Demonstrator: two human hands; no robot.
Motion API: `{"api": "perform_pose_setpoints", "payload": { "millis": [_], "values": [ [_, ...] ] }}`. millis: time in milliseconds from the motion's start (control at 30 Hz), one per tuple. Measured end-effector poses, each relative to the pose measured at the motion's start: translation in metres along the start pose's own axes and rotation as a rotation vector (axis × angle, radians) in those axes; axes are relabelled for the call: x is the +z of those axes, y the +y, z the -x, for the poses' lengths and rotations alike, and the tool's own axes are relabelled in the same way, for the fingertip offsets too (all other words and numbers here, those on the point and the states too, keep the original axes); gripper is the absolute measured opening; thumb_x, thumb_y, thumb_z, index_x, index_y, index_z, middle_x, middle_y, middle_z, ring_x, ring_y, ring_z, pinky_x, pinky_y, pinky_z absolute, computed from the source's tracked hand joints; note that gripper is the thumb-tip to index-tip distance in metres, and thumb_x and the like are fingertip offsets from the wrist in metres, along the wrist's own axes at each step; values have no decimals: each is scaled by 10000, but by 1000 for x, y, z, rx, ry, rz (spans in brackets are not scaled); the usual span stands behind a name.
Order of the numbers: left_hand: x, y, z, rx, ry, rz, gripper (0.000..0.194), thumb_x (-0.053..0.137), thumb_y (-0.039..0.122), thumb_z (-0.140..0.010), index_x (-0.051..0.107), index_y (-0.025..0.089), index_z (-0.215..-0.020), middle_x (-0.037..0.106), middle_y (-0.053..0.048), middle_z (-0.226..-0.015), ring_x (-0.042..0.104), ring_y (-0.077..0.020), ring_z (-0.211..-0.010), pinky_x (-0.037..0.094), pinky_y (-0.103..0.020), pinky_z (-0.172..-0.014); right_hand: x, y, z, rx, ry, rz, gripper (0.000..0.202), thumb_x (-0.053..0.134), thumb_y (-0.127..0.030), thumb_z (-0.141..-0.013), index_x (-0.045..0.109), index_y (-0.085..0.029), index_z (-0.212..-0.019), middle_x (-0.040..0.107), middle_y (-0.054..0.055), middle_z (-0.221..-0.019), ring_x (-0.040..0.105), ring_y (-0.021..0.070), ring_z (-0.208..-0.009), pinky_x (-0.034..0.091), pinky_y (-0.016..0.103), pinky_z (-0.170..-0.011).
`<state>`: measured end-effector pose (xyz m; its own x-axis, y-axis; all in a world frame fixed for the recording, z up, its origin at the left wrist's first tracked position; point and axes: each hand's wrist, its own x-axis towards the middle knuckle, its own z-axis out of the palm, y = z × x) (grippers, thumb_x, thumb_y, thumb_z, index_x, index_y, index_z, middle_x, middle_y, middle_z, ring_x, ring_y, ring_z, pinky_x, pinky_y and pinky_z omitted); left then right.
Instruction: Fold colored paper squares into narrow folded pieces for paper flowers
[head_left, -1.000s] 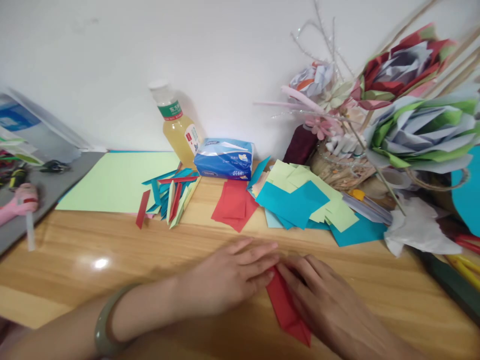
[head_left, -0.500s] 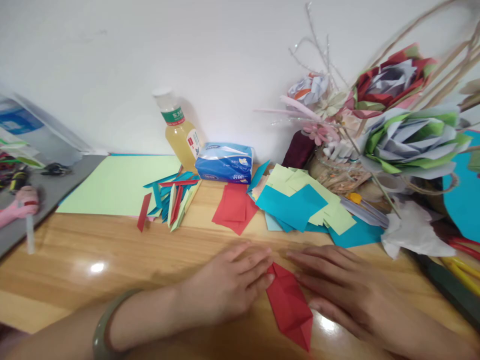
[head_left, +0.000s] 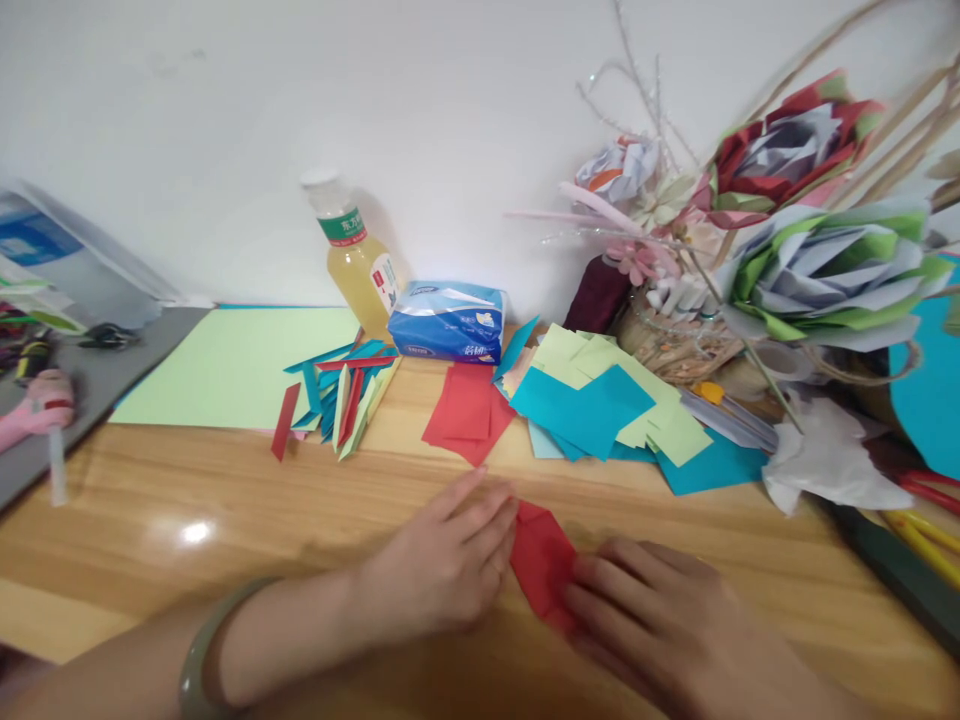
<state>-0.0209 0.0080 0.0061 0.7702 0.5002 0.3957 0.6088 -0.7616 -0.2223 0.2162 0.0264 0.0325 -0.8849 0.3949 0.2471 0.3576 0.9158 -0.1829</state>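
A folded piece of red paper (head_left: pixel 541 562) lies between my hands, low over the front of the wooden table. My left hand (head_left: pixel 454 550) grips its upper left edge, fingers closed together, with a bracelet on the wrist. At the lower right end of the paper, the fingers of my right hand (head_left: pixel 660 605) are curled over it and cover that end. Where the right thumb meets the paper is hidden. Beyond my hands is a small stack of flat red paper squares (head_left: pixel 466 415).
Folded paper strips (head_left: pixel 345 400) lie by light green sheets (head_left: pixel 225 365). Behind stand a drink bottle (head_left: pixel 356 265) and a tissue pack (head_left: pixel 448 322). Blue squares (head_left: pixel 581 405), paper flowers (head_left: pixel 832 270) and crumpled white tissue (head_left: pixel 832 455) sit right; a pink glue gun (head_left: pixel 49 405) left.
My right hand has moved left and down onto the paper's lower end, its fingers now curled. The paper has shifted slightly up and left, and my left hand has moved slightly left with it.
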Motion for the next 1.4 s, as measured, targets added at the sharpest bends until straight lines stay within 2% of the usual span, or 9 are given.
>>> {"api": "perform_pose_setpoints", "payload": {
  "millis": [100,200,367,600,767,967,1133,1300,1400],
  "values": [
    [-1,-4,-1,14,32,43,221,437,144,-911,650,104,-956,687,-85,-1006,567,-244,-1042,309,-459,-1029,0,16,5,-45,57,114,317,317,-125,-949,623,-175,-1014,685,50,-946,615,195,-853,505,337,-690],
    [2,-9,-2,-21,46,142,158,489,153,-908,637,119,-949,688,-55,-965,560,-225,-1053,335,-425,-1020,-1,29,8,-27,107,199,308,338,-98,-934,619,-150,-1048,679,73,-1016,601,209,-954,509,359,-767],
    [7,-14,-7,-81,59,268,127,515,172,-911,632,134,-943,676,-11,-869,567,-203,-1032,387,-371,-990,3,25,5,43,182,129,183,464,-193,-915,631,-152,-978,678,61,-897,609,202,-838,510,341,-687],
    [3,-11,-10,-66,136,216,175,482,131,-914,649,121,-864,682,-26,-805,613,-201,-934,467,-352,-911,12,24,6,37,126,86,193,426,-153,-925,599,-142,-1008,642,69,-882,584,191,-785,488,331,-658],
    [5,-9,-11,-118,160,220,169,492,124,-905,636,138,-817,687,-1,-775,628,-188,-894,460,-352,-909,19,30,4,101,135,-5,108,502,-185,-890,600,-170,-932,623,59,-838,581,187,-770,487,323,-643],
    [7,-8,-13,-185,197,253,145,514,137,-893,624,167,-805,693,36,-765,628,-165,-912,433,-326,-918,16,31,2,119,163,-61,127,486,-170,-890,610,-188,-912,624,52,-821,586,169,-761,485,305,-640],
    [6,-7,-17,-214,164,272,159,498,103,-867,624,159,-787,684,21,-750,624,-167,-895,449,-324,-882,19,31,3,109,172,-98,105,519,-120,-863,571,-189,-923,627,36,-839,576,167,-792,476,312,-687],
    [8,-4,-22,-375,78,463,146,495,90,-804,603,152,-729,641,-27,-740,590,-194,-844,480,-345,-785,25,32,2,320,153,-313,77,503,-135,-869,503,-205,-902,585,20,-833,548,147,-764,452,284,-648],
    [5,-5,-26,-478,-8,606,113,507,105,-789,592,152,-731,616,-47,-761,560,-210,-836,475,-357,-751,26,31,2,371,128,-368,71,489,-142,-880,489,-212,-867,568,18,-843,538,149,-780,443,287,-656]
  ]
}}
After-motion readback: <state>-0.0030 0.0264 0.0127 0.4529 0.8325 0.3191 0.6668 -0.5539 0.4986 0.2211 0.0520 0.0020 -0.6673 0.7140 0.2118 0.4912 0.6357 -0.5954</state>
